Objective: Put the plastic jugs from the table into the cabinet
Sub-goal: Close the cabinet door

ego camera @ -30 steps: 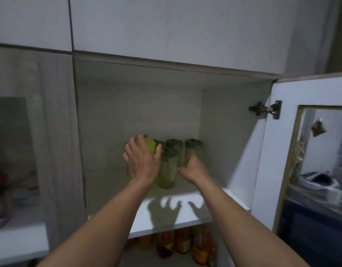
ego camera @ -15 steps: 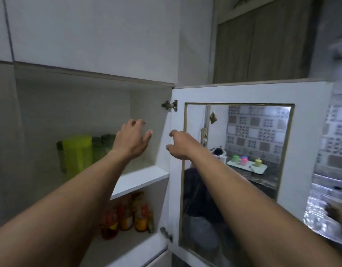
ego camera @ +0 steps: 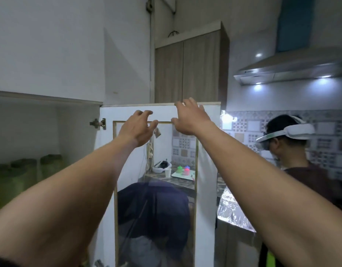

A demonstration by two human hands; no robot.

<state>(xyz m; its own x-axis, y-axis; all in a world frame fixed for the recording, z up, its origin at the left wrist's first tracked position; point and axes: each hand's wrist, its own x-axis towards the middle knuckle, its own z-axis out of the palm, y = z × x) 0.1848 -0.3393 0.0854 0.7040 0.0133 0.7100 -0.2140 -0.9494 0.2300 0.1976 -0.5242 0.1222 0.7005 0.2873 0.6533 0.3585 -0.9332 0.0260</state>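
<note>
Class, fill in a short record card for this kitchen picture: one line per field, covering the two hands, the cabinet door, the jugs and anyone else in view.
left hand: empty, fingers curled, raised in front of the cabinet door
right hand: empty, fingers spread, at the door's top edge; contact unclear
cabinet door: swung open, white, with a glass panel
green jugs: standing together on the cabinet shelf at far left, blurred
second person: at right, wearing a white headset
cups on tray: green and pink, seen through the glass

Jugs [ego camera: 29, 170], seemingly several, sit inside the cabinet [ego camera: 47, 120], left of its open door [ego camera: 206, 170].
</note>
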